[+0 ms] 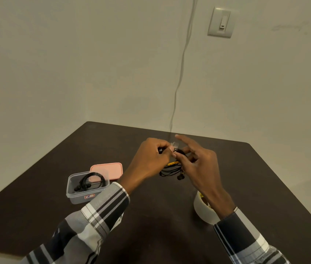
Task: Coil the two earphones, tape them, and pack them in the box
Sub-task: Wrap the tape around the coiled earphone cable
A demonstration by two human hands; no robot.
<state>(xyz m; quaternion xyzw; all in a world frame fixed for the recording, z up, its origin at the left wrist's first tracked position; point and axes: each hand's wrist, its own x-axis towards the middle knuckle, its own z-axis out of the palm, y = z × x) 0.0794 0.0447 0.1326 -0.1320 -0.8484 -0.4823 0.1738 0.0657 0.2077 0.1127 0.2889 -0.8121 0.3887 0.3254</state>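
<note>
Nearest, two plaid sleeves [101, 212] reach over the dark surface [160, 225]. A white tape roll [203, 210] stands on it, partly hidden under the right wrist. To the left sits the clear box [86, 189] with one coiled black earphone [91, 181] inside, its pink lid [109, 169] lying just behind, touching the box. Above the middle of the surface, the left hand [150, 159] pinches the second earphone [171, 169] at the top of its coil, where a bit of clear tape [174, 144] shows; the loops hang below. The right hand [198, 162] grips the coil with thumb and lower fingers, forefinger extended. Farther off, a cable [181, 73] runs down the wall beside a switch [221, 22]
</note>
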